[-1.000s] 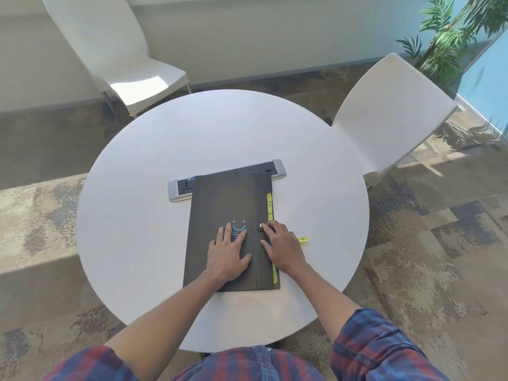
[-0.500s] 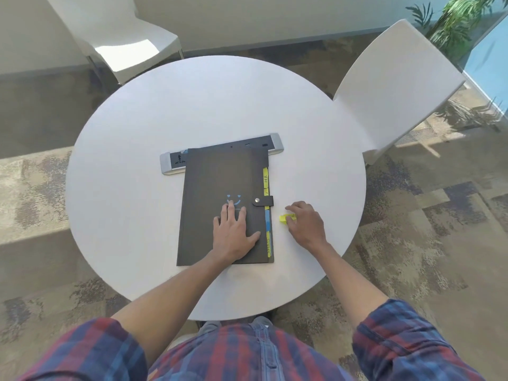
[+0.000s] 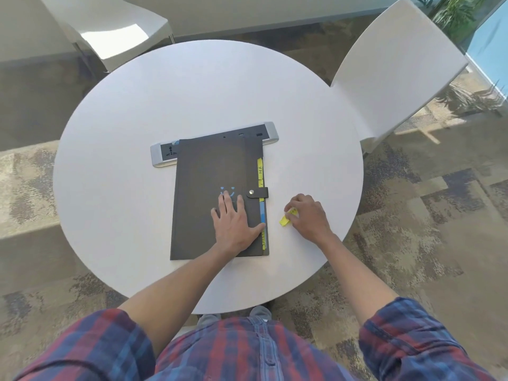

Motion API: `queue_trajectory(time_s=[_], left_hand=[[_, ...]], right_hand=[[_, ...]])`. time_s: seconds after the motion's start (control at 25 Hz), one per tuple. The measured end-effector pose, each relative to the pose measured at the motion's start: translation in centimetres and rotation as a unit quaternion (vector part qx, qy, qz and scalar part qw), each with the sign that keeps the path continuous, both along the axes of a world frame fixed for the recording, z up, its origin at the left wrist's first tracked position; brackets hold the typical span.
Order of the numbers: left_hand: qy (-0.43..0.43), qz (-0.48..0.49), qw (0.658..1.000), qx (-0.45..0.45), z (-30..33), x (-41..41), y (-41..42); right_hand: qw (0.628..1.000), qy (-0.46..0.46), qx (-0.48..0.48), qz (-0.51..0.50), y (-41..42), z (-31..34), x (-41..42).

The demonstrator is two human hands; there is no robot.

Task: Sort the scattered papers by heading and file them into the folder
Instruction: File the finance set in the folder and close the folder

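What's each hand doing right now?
Left hand: open, flat on the closed dark folder.
Right hand: fingers pinching a small yellow tab on the table.

The folder lies closed near the middle of the bench, its far edge overlapping a socket strip that runs crosswise behind it. Index tabs protrude along the folder's right edge, where a strap crosses onto the cover. The left hand rests flat on the folder's near right part. The right hand sits on the bench just right of the folder, fingers touching a small tab. One chair stands behind the bench to the right, another behind to the left
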State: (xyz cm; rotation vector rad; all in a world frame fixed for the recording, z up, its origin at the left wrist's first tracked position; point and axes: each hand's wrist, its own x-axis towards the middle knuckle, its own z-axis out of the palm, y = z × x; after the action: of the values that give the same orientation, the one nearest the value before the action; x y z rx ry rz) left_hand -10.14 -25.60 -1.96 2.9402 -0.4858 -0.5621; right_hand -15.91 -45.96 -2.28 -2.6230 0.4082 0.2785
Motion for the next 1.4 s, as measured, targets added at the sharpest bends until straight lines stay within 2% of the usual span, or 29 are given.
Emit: queue_trajectory(time_s=[0.24, 0.36, 0.56, 0.64, 0.72, 0.84, 0.92, 1.04, 1.12, 1.28, 1.4], left_hand=[[-0.053, -0.086, 0.99, -0.097, -0.2, -0.2, -0.9], [-0.072, -0.098, 0.982, -0.146, -0.5, -0.5, -1.5], [0.014, -0.123, 0.975, -0.187, -0.1, -0.3, -3.7], [0.083, -0.077, 0.967, -0.226, 0.4, -0.1, -4.4], [0.136, 0.004, 0.945, -0.297, 0.5, 0.1, -4.6], [0.151, 0.083, 0.926, -0.336, 0.6, 0.3, -4.3], [0.162, 0.107, 0.919, -0.342, 0.8, 0.3, -4.0], [0.175, 0.113, 0.921, -0.33, 0.7, 0.1, -3.6], [0.177, 0.15, 0.914, -0.332, 0.7, 0.2, -3.4], [0.226, 0.266, 0.868, -0.353, 1.2, 0.4, -3.1], [0.242, 0.301, 0.85, -0.359, 1.0, 1.0, -2.8]], right_hand=[[0.998, 0.007, -0.05, 0.04, -1.4, 0.6, -0.2], [0.997, 0.04, -0.038, 0.057, -1.8, 1.0, 0.3], [0.993, 0.046, -0.019, 0.108, -2.3, 2.2, 1.2], [0.993, 0.047, 0.006, 0.111, -2.2, 2.7, 1.7], [0.994, 0.04, 0.064, 0.074, -1.8, 2.7, 2.0], [0.98, -0.02, 0.193, -0.047, -0.6, 2.1, 2.1], [0.965, -0.044, 0.24, -0.095, 0.2, 2.0, 2.1], [0.961, -0.029, 0.262, -0.086, 1.0, 2.1, 2.4], [0.956, -0.021, 0.278, -0.095, 1.5, 2.1, 2.6], [0.939, -0.022, 0.294, -0.179, 3.1, 1.6, 3.1], [0.922, 0.01, 0.316, -0.223, 3.8, 0.7, 3.1]])
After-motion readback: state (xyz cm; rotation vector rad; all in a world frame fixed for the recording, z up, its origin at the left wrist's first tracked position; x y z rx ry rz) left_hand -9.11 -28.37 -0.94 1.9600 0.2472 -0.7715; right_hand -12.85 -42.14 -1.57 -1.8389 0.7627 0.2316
